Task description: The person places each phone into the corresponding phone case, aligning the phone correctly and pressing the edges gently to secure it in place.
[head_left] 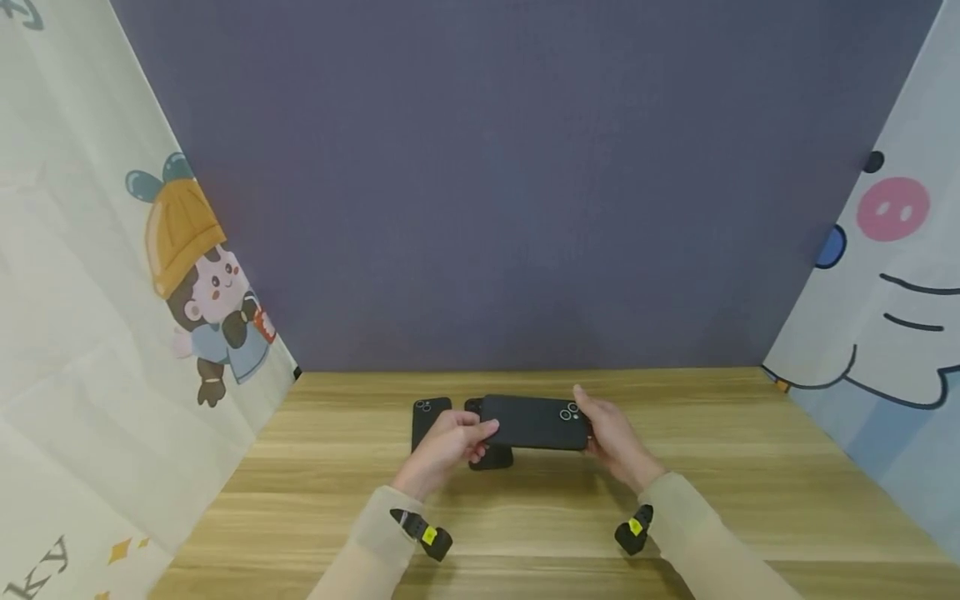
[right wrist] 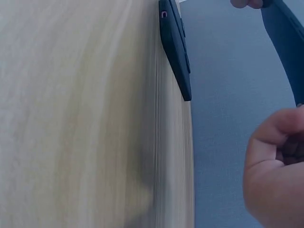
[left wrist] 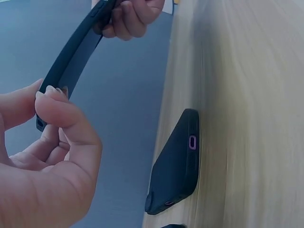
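Note:
My left hand (head_left: 447,443) pinches the left end of a black phone case (head_left: 528,422), thumb on its face. At the other end, by the two round lens rings, my right hand (head_left: 617,442) grips it. The case is held lengthwise above the table and looks slightly bowed in the left wrist view. Beneath its left end, partly hidden, lies a black-cased phone (head_left: 491,458); the left wrist view shows a cased phone (left wrist: 176,164) with a purple-rimmed port. Another black-cased phone (head_left: 431,414) lies left of it, partly covered by my left hand.
The wooden table (head_left: 712,467) ends at a dark grey-blue backdrop (head_left: 525,192). Pale printed curtains hang on both sides, a cartoon child (head_left: 217,292) on the left one and a pink-snouted figure (head_left: 892,208) on the right. Each wrist carries a strapped black camera (head_left: 435,542).

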Available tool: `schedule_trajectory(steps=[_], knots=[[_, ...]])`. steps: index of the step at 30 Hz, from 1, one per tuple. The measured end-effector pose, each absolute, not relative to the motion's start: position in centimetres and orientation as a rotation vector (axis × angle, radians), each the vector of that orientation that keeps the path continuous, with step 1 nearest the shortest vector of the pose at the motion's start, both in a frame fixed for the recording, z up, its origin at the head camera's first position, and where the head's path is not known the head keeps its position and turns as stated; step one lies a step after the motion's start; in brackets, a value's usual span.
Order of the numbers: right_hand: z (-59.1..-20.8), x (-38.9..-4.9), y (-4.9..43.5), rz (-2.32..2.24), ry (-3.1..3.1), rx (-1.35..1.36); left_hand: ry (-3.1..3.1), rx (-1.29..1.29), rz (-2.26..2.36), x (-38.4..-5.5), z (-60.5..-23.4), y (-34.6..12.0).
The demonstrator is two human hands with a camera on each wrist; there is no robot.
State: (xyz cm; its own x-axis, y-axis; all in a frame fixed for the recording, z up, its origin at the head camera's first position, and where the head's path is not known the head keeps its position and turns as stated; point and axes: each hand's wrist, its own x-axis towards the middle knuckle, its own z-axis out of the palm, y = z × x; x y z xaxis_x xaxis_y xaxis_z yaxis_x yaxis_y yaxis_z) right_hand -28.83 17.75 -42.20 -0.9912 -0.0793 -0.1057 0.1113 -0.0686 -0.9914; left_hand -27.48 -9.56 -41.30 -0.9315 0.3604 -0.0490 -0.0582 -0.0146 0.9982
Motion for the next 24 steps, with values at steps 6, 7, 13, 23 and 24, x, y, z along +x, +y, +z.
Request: schedule_trajectory(steps=[6, 7, 13, 23, 24], knots=[[-42.20, -28.83, 17.98, -2.196, 1.967, -0.053, 1.964, 0.290, 2.040, -27.64, -41.58, -9.63], [-42.20, -28.84, 18.04, -2.193, 1.950, -0.070, 1.968, 0.288, 2.044, -27.66, -41.62, -9.62], [-42.05, -28.81, 18.20, -2.197, 1.898, -0.180, 1.939, 0.287, 2.012, -27.68, -41.26, -9.79], [-42.28, -28.55, 18.01, -2.169, 1.970, -0.188, 1.960, 0.226, 1.995, -28.28, -40.93, -9.92], [-42.29, -28.53, 17.92, -2.166, 1.968, -0.189, 1.969, 0.209, 2.015, -28.34, -40.94, -9.88]])
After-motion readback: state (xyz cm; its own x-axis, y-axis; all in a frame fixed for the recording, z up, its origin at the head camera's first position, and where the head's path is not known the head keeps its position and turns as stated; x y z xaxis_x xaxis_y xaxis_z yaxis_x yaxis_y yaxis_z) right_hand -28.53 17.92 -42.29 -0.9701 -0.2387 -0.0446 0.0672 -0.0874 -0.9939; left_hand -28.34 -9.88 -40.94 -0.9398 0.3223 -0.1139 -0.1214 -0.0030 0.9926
